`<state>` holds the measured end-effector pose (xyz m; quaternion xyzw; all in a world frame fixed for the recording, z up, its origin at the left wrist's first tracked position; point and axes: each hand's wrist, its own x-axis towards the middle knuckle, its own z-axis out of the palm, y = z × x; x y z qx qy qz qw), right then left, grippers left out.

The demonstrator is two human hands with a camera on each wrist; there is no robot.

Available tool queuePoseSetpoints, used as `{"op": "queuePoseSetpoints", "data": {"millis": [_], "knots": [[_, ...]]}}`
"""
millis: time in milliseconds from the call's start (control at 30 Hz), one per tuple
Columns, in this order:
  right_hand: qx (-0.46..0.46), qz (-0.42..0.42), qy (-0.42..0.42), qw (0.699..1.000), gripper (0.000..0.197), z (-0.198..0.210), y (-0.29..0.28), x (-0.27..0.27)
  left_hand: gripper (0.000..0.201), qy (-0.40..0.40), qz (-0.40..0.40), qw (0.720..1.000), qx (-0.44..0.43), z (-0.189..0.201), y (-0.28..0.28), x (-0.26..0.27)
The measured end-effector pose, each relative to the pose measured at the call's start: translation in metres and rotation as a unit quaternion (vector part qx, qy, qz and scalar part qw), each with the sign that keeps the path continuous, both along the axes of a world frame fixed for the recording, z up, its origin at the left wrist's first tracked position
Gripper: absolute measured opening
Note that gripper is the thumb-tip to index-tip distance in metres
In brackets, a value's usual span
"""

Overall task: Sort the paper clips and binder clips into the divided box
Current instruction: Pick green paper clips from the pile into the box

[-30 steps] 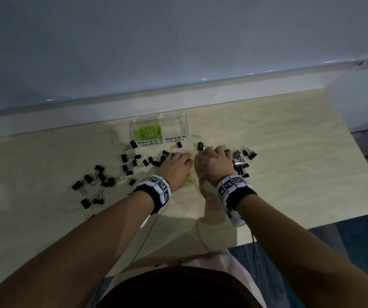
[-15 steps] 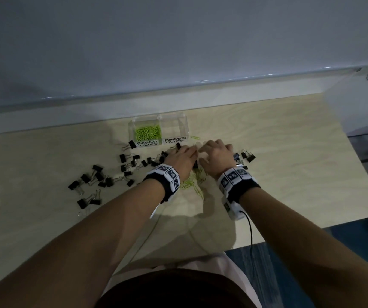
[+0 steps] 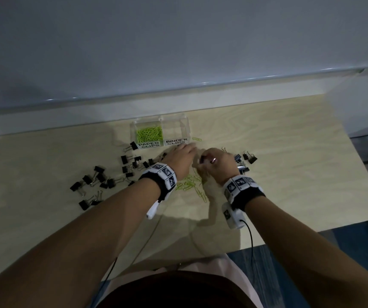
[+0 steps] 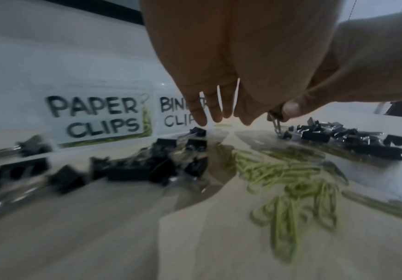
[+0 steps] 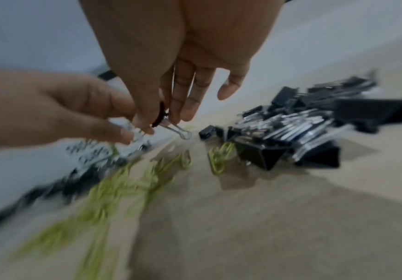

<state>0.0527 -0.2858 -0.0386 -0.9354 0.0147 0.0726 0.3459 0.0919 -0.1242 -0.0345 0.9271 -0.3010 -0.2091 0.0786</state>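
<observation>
The clear divided box (image 3: 134, 127) stands at the back of the table; its "PAPER CLIPS" side (image 4: 94, 115) holds green paper clips (image 3: 149, 134), and nothing shows in the "BINDER CLIPS" side (image 3: 176, 142). My right hand (image 3: 207, 160) pinches a black binder clip (image 5: 161, 115) by its body, wire handles hanging down. My left hand (image 3: 184, 153) hovers right beside it, in front of the box, fingers (image 4: 215, 114) loosely extended. One left fingertip (image 5: 125, 133) lies by the clip's other handle. Loose green paper clips (image 3: 190, 185) lie under both hands.
Black binder clips are scattered left (image 3: 98, 178) and heaped right (image 3: 244, 160) of the hands on the pale wooden table (image 3: 289, 174). One green clip (image 3: 196, 139) lies by the box's right corner. A white wall ledge runs behind the box. The table's front edge is near my body.
Both hands have moved away from me toward the box and closer together. The right hand has lifted off the table with a binder clip pinched in it.
</observation>
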Motion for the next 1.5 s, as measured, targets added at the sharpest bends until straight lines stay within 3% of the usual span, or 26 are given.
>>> {"op": "queuePoseSetpoints", "data": {"millis": [133, 267, 400, 467, 567, 633, 767, 900, 1033, 1100, 1267, 1367, 1500], "knots": [[0.104, -0.183, -0.028, 0.977, 0.02, 0.012, -0.03, -0.001, 0.074, 0.021, 0.018, 0.999, 0.033, 0.003, -0.025, 0.009], [0.086, -0.248, -0.003, 0.965, 0.02, 0.01, -0.06, 0.004, 0.076, 0.037, 0.037, 0.996, 0.068, 0.0, -0.029, 0.011], [-0.084, -0.172, 0.077, 0.979, 0.025, 0.002, -0.072, 0.006, 0.079, 0.009, -0.003, 0.998, 0.054, -0.005, -0.015, -0.009], [-0.154, -0.116, 0.05, 0.98, 0.031, -0.001, -0.067, 0.001, 0.078, 0.003, -0.027, 0.999, 0.045, -0.008, -0.004, -0.024], [-0.119, -0.045, -0.078, 0.989, 0.011, -0.002, -0.047, -0.014, 0.079, 0.005, -0.05, 0.998, 0.034, -0.014, 0.016, -0.047], [-0.094, -0.009, -0.11, 0.989, 0.005, -0.006, -0.03, -0.027, 0.08, 0.005, -0.069, 0.997, 0.032, -0.015, 0.027, -0.059], [-0.102, 0.006, -0.072, 0.992, 0.018, -0.023, -0.002, -0.058, 0.073, 0.033, -0.068, 0.997, 0.01, -0.017, 0.043, -0.077], [-0.11, 0.015, -0.05, 0.993, 0.02, -0.03, 0.018, -0.074, 0.065, 0.06, 0.002, 0.998, -0.036, -0.023, 0.06, -0.08], [-0.081, 0.1, -0.095, 0.987, 0.017, -0.024, 0.039, -0.08, 0.063, 0.056, 0.059, 0.997, -0.016, -0.028, 0.08, -0.072], [-0.08, 0.139, -0.105, 0.981, 0.025, -0.018, 0.042, -0.076, 0.062, 0.036, 0.08, 0.996, -0.007, -0.025, 0.088, -0.069], [-0.154, 0.151, -0.04, 0.976, 0.028, -0.004, 0.044, -0.034, 0.06, -0.052, 0.08, 0.995, 0.006, -0.011, 0.074, -0.053], [-0.211, 0.198, 0.026, 0.957, 0.047, 0.0, 0.052, -0.012, 0.061, -0.056, 0.067, 0.996, 0.024, -0.008, 0.055, -0.039], [-0.258, 0.238, 0.063, 0.934, 0.055, -0.002, 0.052, -0.012, 0.061, -0.057, 0.04, 0.995, 0.071, -0.012, 0.054, -0.043]]}}
